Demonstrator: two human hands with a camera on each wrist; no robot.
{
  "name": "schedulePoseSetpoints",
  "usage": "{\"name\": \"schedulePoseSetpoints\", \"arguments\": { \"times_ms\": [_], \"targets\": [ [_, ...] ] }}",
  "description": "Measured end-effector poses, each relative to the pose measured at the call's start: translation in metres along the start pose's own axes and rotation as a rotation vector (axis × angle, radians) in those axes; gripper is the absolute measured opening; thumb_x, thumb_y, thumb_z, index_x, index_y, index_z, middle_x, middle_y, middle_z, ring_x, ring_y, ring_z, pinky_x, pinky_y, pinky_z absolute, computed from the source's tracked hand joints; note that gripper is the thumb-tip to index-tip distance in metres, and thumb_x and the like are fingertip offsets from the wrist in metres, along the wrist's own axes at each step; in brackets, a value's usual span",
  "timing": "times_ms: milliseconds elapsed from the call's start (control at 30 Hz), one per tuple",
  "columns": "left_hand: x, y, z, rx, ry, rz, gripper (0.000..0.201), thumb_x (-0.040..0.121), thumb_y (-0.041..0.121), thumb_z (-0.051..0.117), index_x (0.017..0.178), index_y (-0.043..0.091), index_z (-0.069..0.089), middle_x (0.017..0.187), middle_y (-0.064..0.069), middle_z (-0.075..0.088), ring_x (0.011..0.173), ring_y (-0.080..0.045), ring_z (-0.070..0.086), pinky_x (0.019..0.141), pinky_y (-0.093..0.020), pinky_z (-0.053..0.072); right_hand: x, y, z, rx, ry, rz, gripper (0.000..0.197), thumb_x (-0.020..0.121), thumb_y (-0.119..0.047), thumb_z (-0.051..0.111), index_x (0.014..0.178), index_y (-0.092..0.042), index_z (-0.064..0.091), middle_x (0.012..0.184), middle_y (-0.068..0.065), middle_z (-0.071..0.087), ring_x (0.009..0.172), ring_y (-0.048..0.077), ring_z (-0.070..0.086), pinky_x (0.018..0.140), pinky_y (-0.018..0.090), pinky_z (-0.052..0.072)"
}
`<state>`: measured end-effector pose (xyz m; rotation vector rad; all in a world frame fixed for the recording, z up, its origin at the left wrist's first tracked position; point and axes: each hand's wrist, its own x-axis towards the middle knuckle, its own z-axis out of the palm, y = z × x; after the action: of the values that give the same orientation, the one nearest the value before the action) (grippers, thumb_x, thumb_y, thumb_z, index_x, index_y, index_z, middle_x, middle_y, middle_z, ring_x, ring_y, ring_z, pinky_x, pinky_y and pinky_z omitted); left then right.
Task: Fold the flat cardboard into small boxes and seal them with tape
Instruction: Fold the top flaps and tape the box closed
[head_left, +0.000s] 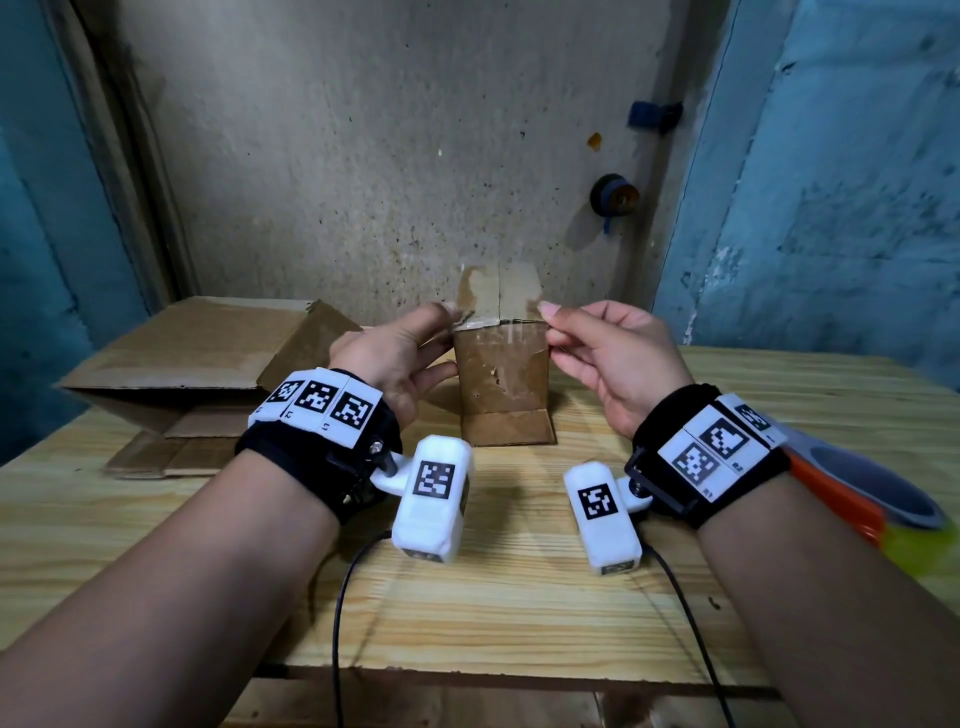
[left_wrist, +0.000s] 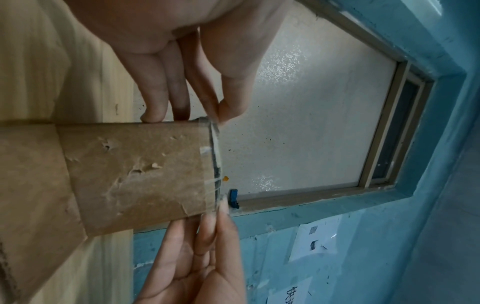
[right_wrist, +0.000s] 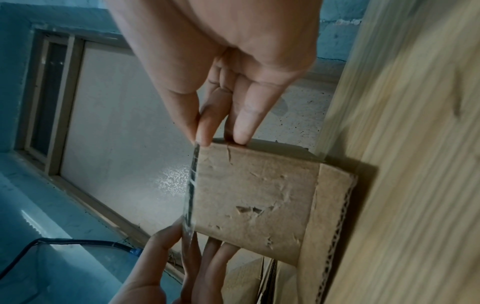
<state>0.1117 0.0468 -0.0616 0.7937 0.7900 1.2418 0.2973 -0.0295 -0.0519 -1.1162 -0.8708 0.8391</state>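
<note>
Both hands, left hand (head_left: 400, 353) and right hand (head_left: 613, 358), are pinching a clear tape strip (right_wrist: 191, 191) stretched crosswise just above the small cardboard box (head_left: 503, 379).

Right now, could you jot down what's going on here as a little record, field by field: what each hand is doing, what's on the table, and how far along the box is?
Left hand: pinches one end of a clear tape strip at the box top.
Right hand: pinches the other end of the strip.
Small box: stands upright on the wooden table, top flaps folded shut.
Tape: stretched across the top, not yet pressed flat.
Flat cardboard: lies to the left of the box.
Tape roll: at the table's right edge.
Stage: sealing the top.
</note>
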Motion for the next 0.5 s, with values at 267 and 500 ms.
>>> {"name": "schedulePoseSetpoints", "arguments": {
  "times_ms": [267, 500],
  "targets": [
    [0.0022, 0.0012, -0.0007, -0.021, 0.000, 0.054, 0.062, 0.077, 0.001, 0.083, 0.121, 0.009, 0.040, 0.097, -0.020, 0.077, 0.083, -0.032, 0.077, 0.064, -0.046, 0.063, 0.0006, -0.0003, -0.0002, -0.006, -0.004, -0.003, 0.017, 0.085, -0.015, 0.085, 0.081, -0.014, 0.068, 0.098, 0.012, 0.081, 0.084, 0.011, 0.076, 0.082, 0.027, 0.063],
    [0.0064, -0.0002, -0.0034, -0.029, -0.011, 0.026, 0.062, 0.078, 0.004, 0.084, 0.124, 0.004, 0.044, 0.104, -0.021, 0.076, 0.090, -0.034, 0.076, 0.072, -0.052, 0.063, -0.0004, -0.0007, 0.0010, 0.002, -0.008, -0.005, 0.015, 0.086, -0.014, 0.084, 0.084, -0.013, 0.068, 0.104, 0.012, 0.080, 0.083, 0.010, 0.075, 0.091, 0.033, 0.062]
  ]
}}
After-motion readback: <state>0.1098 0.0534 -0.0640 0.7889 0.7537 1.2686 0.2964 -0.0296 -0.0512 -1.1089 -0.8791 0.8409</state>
